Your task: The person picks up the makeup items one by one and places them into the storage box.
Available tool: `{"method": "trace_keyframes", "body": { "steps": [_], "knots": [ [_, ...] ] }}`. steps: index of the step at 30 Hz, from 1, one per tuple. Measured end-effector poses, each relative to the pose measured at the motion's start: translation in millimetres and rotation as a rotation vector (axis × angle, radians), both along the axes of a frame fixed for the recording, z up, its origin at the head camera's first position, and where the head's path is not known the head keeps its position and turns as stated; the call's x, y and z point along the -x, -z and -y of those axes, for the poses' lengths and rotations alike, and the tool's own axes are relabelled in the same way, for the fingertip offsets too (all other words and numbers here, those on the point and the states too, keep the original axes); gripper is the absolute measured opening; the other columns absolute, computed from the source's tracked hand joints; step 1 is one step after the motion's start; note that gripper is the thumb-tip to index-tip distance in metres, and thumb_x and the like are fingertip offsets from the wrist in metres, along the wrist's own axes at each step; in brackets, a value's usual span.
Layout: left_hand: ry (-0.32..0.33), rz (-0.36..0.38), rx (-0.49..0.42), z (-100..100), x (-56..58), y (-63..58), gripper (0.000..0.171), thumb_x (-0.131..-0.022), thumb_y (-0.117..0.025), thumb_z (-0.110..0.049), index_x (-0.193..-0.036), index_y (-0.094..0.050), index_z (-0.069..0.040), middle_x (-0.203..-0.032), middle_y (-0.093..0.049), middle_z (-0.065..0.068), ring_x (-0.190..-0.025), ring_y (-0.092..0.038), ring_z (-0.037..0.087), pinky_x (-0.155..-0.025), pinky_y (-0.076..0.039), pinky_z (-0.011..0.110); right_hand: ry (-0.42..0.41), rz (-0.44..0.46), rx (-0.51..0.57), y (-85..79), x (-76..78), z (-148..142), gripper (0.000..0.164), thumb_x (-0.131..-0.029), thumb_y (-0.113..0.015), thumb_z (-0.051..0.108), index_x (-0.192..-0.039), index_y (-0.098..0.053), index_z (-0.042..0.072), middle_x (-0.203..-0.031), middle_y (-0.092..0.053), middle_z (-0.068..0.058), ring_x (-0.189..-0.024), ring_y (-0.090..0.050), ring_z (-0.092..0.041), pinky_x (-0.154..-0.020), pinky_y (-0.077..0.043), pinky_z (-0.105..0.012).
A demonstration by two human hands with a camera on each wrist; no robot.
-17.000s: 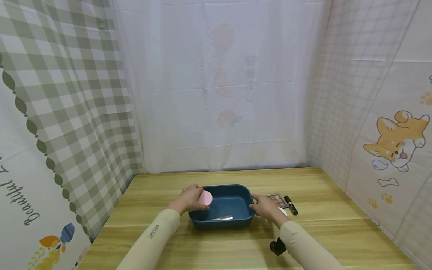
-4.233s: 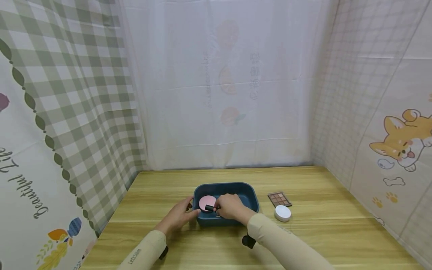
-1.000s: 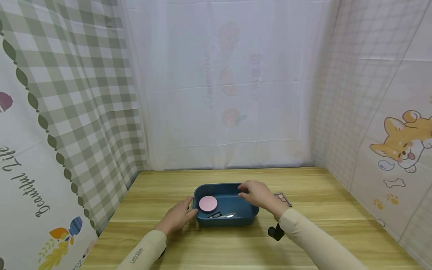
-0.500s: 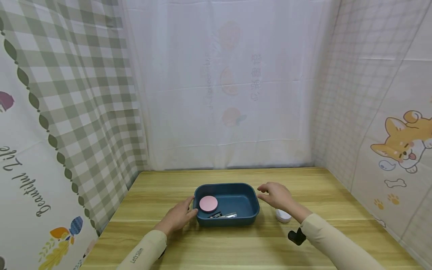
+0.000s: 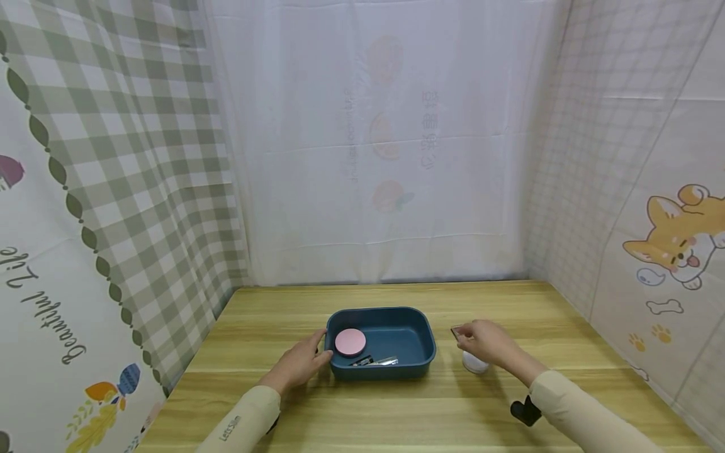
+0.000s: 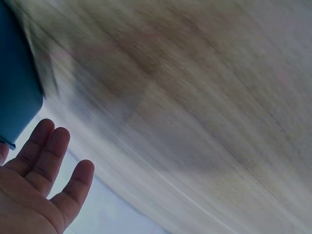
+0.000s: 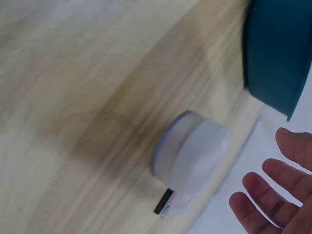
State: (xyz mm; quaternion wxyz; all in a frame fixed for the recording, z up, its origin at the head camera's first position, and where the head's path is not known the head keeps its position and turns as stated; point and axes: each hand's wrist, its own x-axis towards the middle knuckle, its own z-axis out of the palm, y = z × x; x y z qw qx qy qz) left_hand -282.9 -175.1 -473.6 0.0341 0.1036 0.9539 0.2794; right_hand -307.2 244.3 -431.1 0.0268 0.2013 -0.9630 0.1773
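Observation:
A dark blue rectangular bin (image 5: 381, 374) stands mid-table in the head view. Inside lie a pink round compact (image 5: 350, 341), a small black tube (image 5: 362, 361) and a clear, shiny slim item (image 5: 387, 360). My left hand (image 5: 299, 365) rests at the bin's left end, its fingers fairly straight in the left wrist view. To the bin's right, my right hand (image 5: 490, 343) is over the eyeshadow palette (image 5: 455, 331), covering most of it. In the right wrist view its fingers are spread and grip nothing. A white round jar (image 7: 192, 153) stands just below that hand.
The wooden table (image 5: 385, 421) ends at a white curtain (image 5: 362, 251) behind. Checked cloth (image 5: 141, 176) hangs on the left and a printed cloth (image 5: 640, 207) on the right. A black wrist camera (image 5: 525, 412) sits under the right sleeve.
The right hand has moved right from above the bin to the palette. The black tube it held 4.2 s ago lies in the bin. The left hand stays at the bin's left end.

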Motion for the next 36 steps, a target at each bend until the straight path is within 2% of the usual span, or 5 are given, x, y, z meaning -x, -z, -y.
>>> {"method": "trace_keyframes", "body": {
  "steps": [5,12,21,28,36],
  "knots": [
    [-0.023,0.027,-0.053,-0.3,3.1,-3.1,0.064,-0.098,-0.059,-0.038,-0.151,-0.04,-0.009,-0.142,-0.052,0.018,-0.122,-0.056,0.035,-0.102,-0.04,0.058,0.007,0.014,-0.02,6.6,-2.4,-7.3,0.033,-0.091,-0.068,0.017,-0.119,-0.07,0.0,-0.109,-0.071,-0.015,-0.096,-0.067,-0.033,-0.08,-0.053,-0.05],
    [-0.011,0.053,-0.139,-3.1,6.4,-8.3,0.064,-0.095,-0.062,-0.029,-0.15,-0.041,-0.005,-0.13,-0.057,0.021,-0.116,-0.057,0.036,-0.096,-0.045,0.057,0.027,0.019,-0.088,13.1,-4.5,-13.9,0.037,-0.089,-0.073,0.021,-0.118,-0.069,-0.001,-0.107,-0.071,-0.016,-0.098,-0.067,-0.036,-0.081,-0.052,-0.053],
    [0.0,0.063,-0.155,-6.8,7.3,-14.2,0.064,-0.096,-0.061,-0.024,-0.152,-0.037,-0.004,-0.137,-0.053,0.025,-0.124,-0.052,0.041,-0.101,-0.04,0.059,0.029,-0.003,-0.094,20.3,-6.0,-16.9,0.045,-0.085,-0.077,0.028,-0.119,-0.069,0.001,-0.109,-0.07,-0.016,-0.099,-0.066,-0.037,-0.078,-0.051,-0.055],
    [0.029,0.06,-0.138,-6.1,7.5,-13.8,0.064,-0.096,-0.058,-0.023,-0.153,-0.035,-0.005,-0.143,-0.049,0.025,-0.127,-0.05,0.042,-0.104,-0.038,0.058,0.047,-0.026,-0.116,24.3,-5.4,-18.5,0.052,-0.078,-0.082,0.033,-0.117,-0.067,0.002,-0.099,-0.067,-0.011,-0.075,-0.055,-0.018,-0.059,-0.043,-0.037],
    [0.023,0.068,-0.111,-4.6,9.1,-9.1,0.065,-0.097,-0.057,-0.025,-0.155,-0.033,-0.007,-0.143,-0.049,0.025,-0.128,-0.05,0.041,-0.105,-0.037,0.058,0.063,-0.017,-0.151,27.7,-5.9,-22.6,0.06,-0.075,-0.084,0.034,-0.122,-0.066,0.001,-0.107,-0.066,-0.017,-0.079,-0.057,-0.02,-0.061,-0.045,-0.041]
  ]
}}
